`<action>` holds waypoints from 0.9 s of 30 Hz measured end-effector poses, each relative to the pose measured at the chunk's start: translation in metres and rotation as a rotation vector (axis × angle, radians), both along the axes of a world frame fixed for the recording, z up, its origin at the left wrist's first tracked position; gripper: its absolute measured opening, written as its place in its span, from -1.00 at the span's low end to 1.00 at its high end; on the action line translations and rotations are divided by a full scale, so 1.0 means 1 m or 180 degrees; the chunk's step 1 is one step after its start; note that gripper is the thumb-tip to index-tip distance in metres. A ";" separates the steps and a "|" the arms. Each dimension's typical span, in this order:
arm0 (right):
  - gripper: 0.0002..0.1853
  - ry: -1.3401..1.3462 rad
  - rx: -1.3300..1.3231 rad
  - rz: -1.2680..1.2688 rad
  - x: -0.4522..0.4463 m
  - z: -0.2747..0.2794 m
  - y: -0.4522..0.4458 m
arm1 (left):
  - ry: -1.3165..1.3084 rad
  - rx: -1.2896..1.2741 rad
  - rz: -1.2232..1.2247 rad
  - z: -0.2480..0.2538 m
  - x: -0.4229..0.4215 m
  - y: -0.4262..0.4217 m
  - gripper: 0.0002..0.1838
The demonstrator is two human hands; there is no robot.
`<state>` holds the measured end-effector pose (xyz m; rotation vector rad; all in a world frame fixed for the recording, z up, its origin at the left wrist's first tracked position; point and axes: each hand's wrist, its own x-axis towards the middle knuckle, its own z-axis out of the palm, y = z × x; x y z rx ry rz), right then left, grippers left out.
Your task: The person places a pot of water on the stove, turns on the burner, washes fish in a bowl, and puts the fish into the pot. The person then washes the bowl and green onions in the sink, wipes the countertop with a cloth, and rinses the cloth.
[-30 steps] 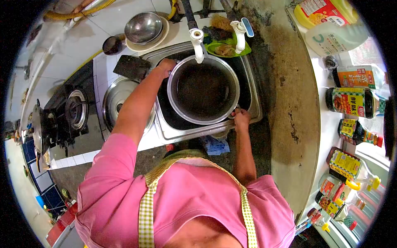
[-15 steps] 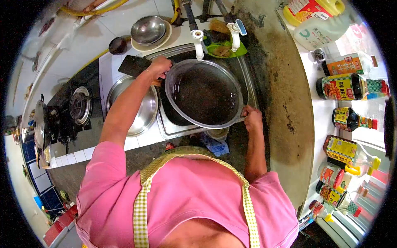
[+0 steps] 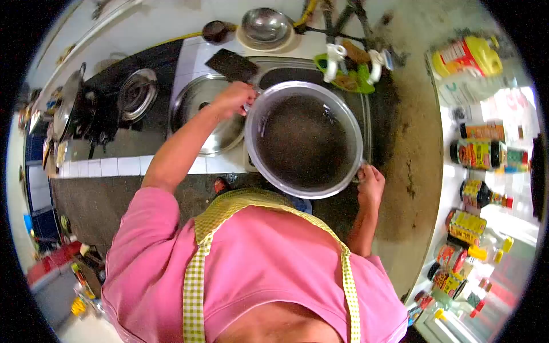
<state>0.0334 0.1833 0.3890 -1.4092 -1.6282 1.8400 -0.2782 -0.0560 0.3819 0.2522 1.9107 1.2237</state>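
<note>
A large round metal pot point(image 3: 304, 140) with liquid and a dark interior is held up between both hands, over the front edge of the sink point(image 3: 286, 62). My left hand point(image 3: 235, 98) is closed round the handle at its upper left. On the lower right, my right hand point(image 3: 370, 182) grips the other handle. The pot hides much of the sink. A round metal lid point(image 3: 222, 134) lies on the white tiled counter, partly behind my left forearm. Beside it is a dark cleaver-like blade point(image 3: 231, 64).
Two white taps point(image 3: 334, 60) stand behind the sink, near a green tray point(image 3: 361, 80) with scrubbers. A metal bowl point(image 3: 264, 26) sits at the back. The stove point(image 3: 137, 94) is left; bottles point(image 3: 477, 154) line the right ledge.
The pot has risen out of the sink and come toward my body, with both hands still on its handles. The view has turned, so the counter and taps appear shifted.
</note>
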 end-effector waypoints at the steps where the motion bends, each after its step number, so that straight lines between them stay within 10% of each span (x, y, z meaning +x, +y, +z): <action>1: -0.82 0.0136 0.0077 0.0057 -0.006 0.007 -0.009 | -0.0042 0.0072 -0.0045 0.006 -0.001 -0.016 -0.88; 15: -0.85 0.0712 0.0355 0.0904 -0.158 0.143 -0.149 | 0.0209 0.0970 0.0815 0.121 -0.066 -0.247 -0.86; 17: -0.90 0.0695 0.1752 0.1825 -0.197 0.139 -0.160 | 0.0458 0.0903 0.1134 0.147 -0.081 -0.286 -0.84; 19: -0.87 0.1420 0.0349 0.1369 -0.244 0.135 -0.187 | 0.0613 0.0675 0.1280 0.171 -0.096 -0.322 -0.83; 22: -0.91 0.1483 0.2967 0.2832 -0.305 0.128 -0.209 | 0.0914 0.0757 0.1354 0.185 -0.124 -0.376 -0.81; 24: -0.93 0.1578 0.2134 0.2743 -0.345 0.130 -0.236 | 0.1038 0.0602 0.1824 0.187 -0.143 -0.400 -0.83; 25: -0.93 0.1162 -0.0255 0.2122 -0.363 0.138 -0.260 | 0.1053 0.0637 0.1877 0.183 -0.155 -0.418 -0.84; 27: -0.93 0.1163 -0.0239 0.2195 -0.393 0.135 -0.286 | 0.1034 0.0531 0.1839 0.179 -0.173 -0.444 -0.86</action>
